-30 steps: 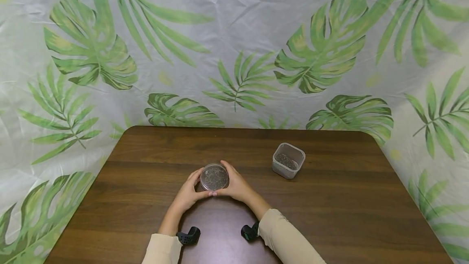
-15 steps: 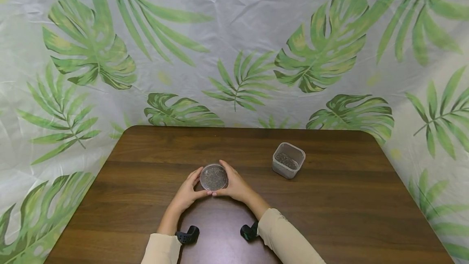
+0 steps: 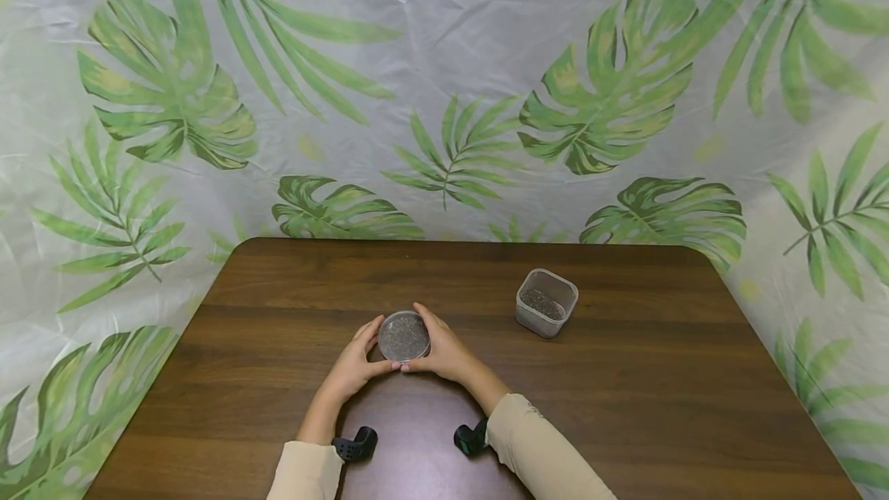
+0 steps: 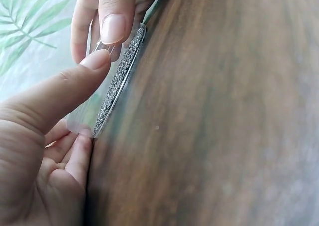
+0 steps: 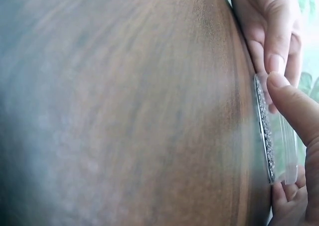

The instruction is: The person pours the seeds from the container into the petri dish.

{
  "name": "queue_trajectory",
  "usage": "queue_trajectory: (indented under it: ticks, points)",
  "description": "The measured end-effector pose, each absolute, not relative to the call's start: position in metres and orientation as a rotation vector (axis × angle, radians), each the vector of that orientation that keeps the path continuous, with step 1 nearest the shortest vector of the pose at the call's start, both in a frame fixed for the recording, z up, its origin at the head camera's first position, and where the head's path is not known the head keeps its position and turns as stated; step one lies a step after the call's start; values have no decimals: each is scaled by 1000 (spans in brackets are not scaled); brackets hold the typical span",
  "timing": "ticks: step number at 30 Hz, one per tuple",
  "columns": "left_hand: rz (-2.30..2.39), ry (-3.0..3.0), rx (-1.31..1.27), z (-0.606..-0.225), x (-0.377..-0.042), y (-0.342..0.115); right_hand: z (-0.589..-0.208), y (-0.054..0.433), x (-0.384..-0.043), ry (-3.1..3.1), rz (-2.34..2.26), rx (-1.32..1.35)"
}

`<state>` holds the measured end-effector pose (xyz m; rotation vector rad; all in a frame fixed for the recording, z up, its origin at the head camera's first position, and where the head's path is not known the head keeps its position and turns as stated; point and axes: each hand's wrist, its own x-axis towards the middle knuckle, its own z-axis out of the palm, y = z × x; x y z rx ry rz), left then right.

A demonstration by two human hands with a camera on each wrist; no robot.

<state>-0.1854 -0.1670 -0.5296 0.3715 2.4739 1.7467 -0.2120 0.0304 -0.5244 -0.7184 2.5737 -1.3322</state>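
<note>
A clear round container (image 3: 404,339) with a layer of dark grey granules in its bottom stands on the table in the head view. My left hand (image 3: 356,365) curves round its left side, and my right hand (image 3: 447,352) curves round its right. Both thumbs meet at the near side, by the top rim. Seen from the side in the left wrist view, the granules (image 4: 117,81) form a thin layer, with clear wall above them. A clear ridged rim (image 5: 290,159) tops the container in the right wrist view.
A square translucent tub (image 3: 536,324), partly filled with similar granules, stands farther back to the right on the brown wooden table (image 3: 646,361). Behind the table hangs a leaf-patterned sheet (image 3: 458,45). Each wrist wears a black band with a camera (image 3: 356,444).
Both hands keep their grip and shift very slightly left with the round container. Its top looks paler than before. The tub has not moved.
</note>
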Motion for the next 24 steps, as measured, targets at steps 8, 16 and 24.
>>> queue_trajectory:
  ticks: [8, 16, 24]
  points:
    - [1716, 2498, 403, -515, -179, -164, -524, 31, -212, 2544, -1368, -736]
    - [1698, 2454, 376, -496, -173, -160, -521, 38, -214, 2536, -1405, -748]
    - [1803, 2471, 377, -496, -170, -159, -511, 47, -211, 2590, -1411, -744]
